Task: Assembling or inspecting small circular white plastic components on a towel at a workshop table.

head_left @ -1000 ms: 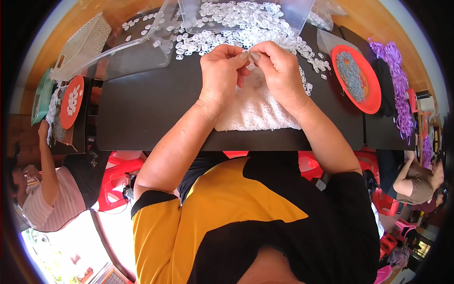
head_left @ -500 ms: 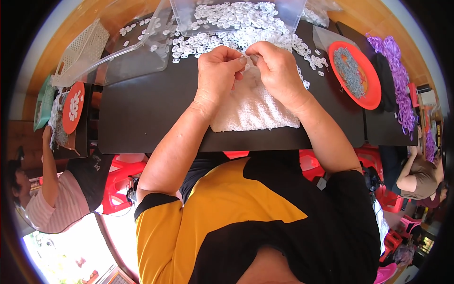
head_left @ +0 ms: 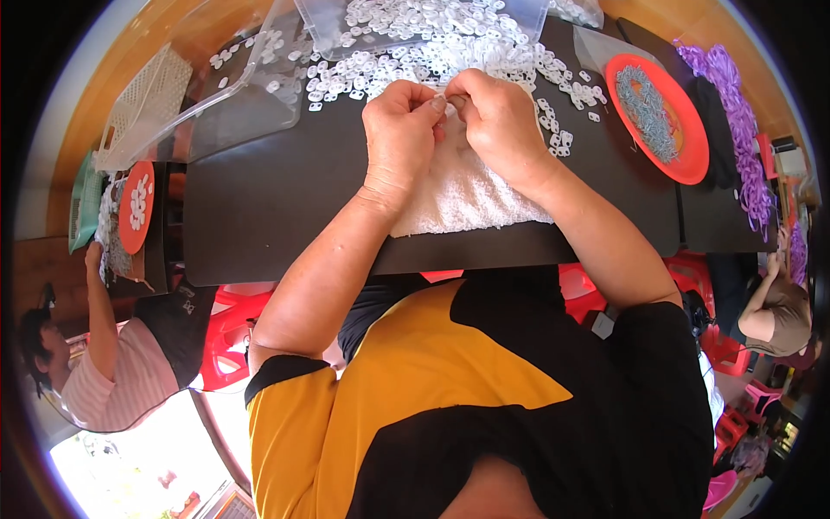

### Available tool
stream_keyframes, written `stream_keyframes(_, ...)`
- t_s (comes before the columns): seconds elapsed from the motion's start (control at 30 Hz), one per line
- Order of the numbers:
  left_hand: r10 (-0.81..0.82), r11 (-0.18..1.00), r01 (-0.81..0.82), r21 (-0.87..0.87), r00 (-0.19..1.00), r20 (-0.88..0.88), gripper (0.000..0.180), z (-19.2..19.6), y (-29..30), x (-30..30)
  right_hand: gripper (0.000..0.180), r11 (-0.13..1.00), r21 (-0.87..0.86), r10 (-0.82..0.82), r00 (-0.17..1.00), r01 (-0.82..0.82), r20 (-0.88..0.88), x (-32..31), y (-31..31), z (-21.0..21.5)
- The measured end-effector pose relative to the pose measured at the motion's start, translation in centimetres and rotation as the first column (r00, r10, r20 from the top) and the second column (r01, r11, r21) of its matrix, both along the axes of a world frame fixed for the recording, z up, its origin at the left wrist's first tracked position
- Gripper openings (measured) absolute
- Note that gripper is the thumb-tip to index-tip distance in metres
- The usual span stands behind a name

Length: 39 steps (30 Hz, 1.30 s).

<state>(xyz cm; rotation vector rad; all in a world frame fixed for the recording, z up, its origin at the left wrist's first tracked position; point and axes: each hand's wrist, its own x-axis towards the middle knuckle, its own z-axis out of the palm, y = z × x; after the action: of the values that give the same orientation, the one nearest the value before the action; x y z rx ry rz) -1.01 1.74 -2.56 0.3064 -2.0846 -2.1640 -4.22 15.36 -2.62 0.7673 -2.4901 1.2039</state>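
My left hand [head_left: 400, 131] and my right hand [head_left: 499, 125] meet fingertip to fingertip above a white towel [head_left: 467, 201] on the dark table. Both are closed in a pinch, thumbs against forefingers. Whatever sits between the fingertips is too small and too covered to name. Just beyond my hands lies a heap of small white plastic pieces with holes [head_left: 350, 73]. More of these pieces fill a clear plastic box [head_left: 316, 26] behind the heap. To the right stands a red plate [head_left: 694, 160] bearing a pile of thin grey metal pieces [head_left: 647, 112].
A clear lid [head_left: 246, 121] leans at the left, near a white basket [head_left: 160, 91]. Purple ribbon [head_left: 735, 138] lies at the far right. A co-worker [head_left: 121, 355] sits at the left beside another red plate [head_left: 130, 233]; another person [head_left: 778, 316] sits at the right.
The whole view has shifted slightly with my head. My two hands stay together over the towel in nearly the same pinch.
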Motion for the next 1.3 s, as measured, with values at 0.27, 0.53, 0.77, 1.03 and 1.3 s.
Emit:
stream_keyframes(0.27, 0.064, 0.997, -0.069, -0.046, 0.992, -0.108, 0.006, -1.0, 0.1, -0.3, 0.011, 0.992, -0.126, 0.001, 0.998, 0.008, 0.068, -0.2, -0.5, -0.7)
stream_keyframes(0.53, 0.051, 0.999, -0.051, 0.002, 0.998, -0.021, 0.008, 0.2, 0.3, 0.3, 0.017, 0.998, 0.058, 0.015, 1.000, -0.014, -0.026, -0.7, 0.6, 0.3)
stream_keyframes(0.77, 0.038, 0.999, -0.038, 0.000, 0.999, -0.031, 0.007, -0.2, 0.2, 0.2, 0.016, 0.995, 0.091, 0.033, 0.999, -0.033, -0.003, -0.3, 0.3, 0.5)
stream_keyframes(1.03, 0.029, 0.992, -0.039, -0.117, 0.996, -0.083, 0.008, -0.4, 0.5, 0.3, 0.009, 0.995, 0.091, -0.034, 0.995, 0.042, -0.091, 0.0, -0.1, -0.8)
stream_keyframes(1.3, 0.011, 0.915, -0.086, -0.394, 0.982, -0.188, 0.009, -1.3, 0.2, 0.1, 0.010, 0.992, 0.115, -0.029, 0.994, 0.041, -0.101, 0.1, -0.2, -0.9)
